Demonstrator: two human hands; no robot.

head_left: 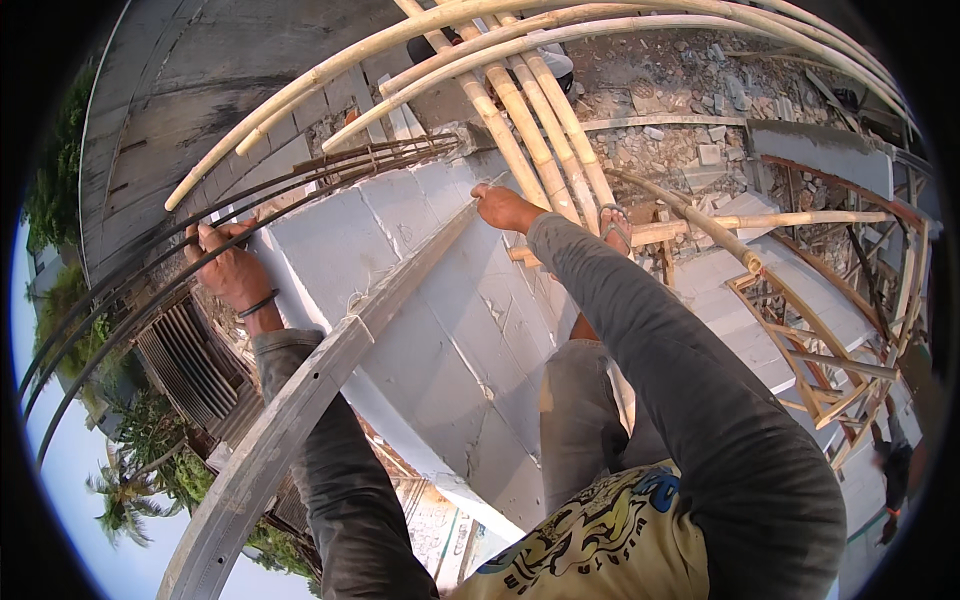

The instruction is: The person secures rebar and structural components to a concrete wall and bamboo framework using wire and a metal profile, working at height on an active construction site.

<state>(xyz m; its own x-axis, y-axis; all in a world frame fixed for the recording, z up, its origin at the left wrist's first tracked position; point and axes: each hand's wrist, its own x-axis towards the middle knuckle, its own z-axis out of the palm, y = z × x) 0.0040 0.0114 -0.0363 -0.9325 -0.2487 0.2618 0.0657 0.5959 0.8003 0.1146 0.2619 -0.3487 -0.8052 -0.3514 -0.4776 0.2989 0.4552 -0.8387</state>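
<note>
Pale block wall [450, 375]; metal bar [308, 398] across

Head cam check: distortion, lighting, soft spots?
Head view: fisheye bends the grey bar toward the lower-left rim, corners black. Head view: the block wall's left side looks brighter than its broad face. Head view: left hand and right hand read clearly; person at right rim dark, soft.

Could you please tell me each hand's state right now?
Left hand: curled at thin, dark metal rods; grip on them unclear.
Right hand: closed at the far end of the long grey metal bar; hold unclear.
</note>
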